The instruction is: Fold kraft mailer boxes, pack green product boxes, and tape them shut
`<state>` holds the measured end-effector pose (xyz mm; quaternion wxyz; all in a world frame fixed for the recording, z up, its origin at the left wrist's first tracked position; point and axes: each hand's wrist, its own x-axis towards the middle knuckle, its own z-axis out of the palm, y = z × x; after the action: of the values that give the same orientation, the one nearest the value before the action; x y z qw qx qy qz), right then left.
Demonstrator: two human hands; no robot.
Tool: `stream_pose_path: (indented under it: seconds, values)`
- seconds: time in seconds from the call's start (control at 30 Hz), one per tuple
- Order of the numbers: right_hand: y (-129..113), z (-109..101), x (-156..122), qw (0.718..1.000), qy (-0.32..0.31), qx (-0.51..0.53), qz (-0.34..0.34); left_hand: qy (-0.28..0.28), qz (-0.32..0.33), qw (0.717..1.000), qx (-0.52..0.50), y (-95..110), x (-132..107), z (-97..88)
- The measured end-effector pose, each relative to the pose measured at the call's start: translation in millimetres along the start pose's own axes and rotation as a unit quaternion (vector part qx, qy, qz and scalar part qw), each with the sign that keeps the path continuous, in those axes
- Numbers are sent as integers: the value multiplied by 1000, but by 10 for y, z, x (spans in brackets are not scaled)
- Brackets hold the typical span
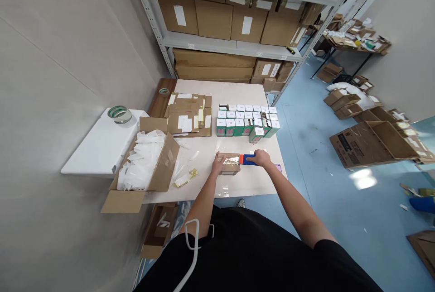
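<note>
My left hand (218,164) grips the left end of a small brown cardboard box (231,165) on the table. Shiny clear tape lies across the top of this box. In my right hand (261,158) is a blue tape dispenser (249,160), its orange end against the right side of the box. Part of its body is hidden under my fingers. Behind my hands stand rows of small green and white boxes (239,125), and one green and white box (256,134) sits forward of them. A phone-like object (278,167) lies partly behind my right forearm.
Flattened cardboard (190,117) is stacked at the table's back left. An open carton (173,158) of white bags stands left, near a tape roll (119,114) on a white ledge. Crumpled clear film (185,176) lies on the table. Shelving (217,43) with cartons rises behind.
</note>
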<state>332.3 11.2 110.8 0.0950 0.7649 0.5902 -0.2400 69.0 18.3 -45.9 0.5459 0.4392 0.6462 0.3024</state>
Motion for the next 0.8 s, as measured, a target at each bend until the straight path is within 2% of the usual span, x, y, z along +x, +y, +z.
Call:
stream_pose_path:
  seconds: [0.23,0.33,0.47,0.6,0.73,0.8]
  values:
    - [442,-24,8,1000,-24,2,-1,-18,-10,999,29,3,26,-35]
    - [496,12,11,1000,-15,-20,14,-22,-12,999,21,10,38,-48]
    - [386,143,12,999,-11,-33,35,-25,-12,999,38,10,46,-63]
    - [154,302,51,998,-5,-33,58,-23,-13,998,49,22,37,-62]
    - [-105,600,72,999,-20,-18,46,-15,-11,998,56,34,23,-66]
    - [-126,792,37,999,-31,-12,41,-11,-10,998,57,27,27,-69]
